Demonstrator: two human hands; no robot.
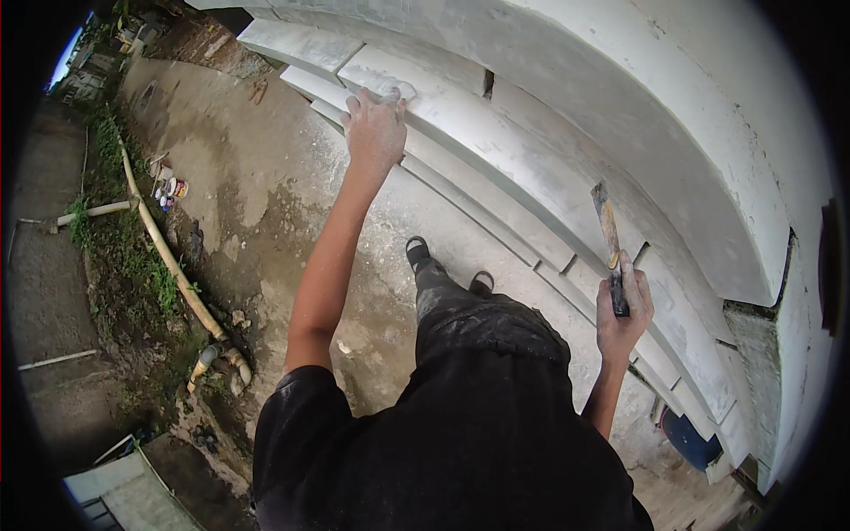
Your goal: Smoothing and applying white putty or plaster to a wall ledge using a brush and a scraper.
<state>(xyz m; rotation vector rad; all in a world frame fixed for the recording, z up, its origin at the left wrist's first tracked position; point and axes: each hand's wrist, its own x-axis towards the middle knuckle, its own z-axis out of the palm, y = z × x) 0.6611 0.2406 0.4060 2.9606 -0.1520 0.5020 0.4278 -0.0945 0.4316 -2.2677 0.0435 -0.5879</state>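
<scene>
My left hand reaches far forward to the white ledge of the stepped wall moulding. Its fingers are bent against the ledge, beside a small pale clump that the hand partly covers; what the clump is cannot be made out. Nearer my body on the right, my right hand is closed round the dark handle of a putty knife. Its worn, stained blade points forward and lies over the ledge's face. White dust coats the fingers of both hands.
Below the ledge, more white stepped bands run along the wall. A dark blue tub stands under them at the lower right. Left of the stained concrete floor are bamboo poles, plants and paint buckets. Sandals lie farther off.
</scene>
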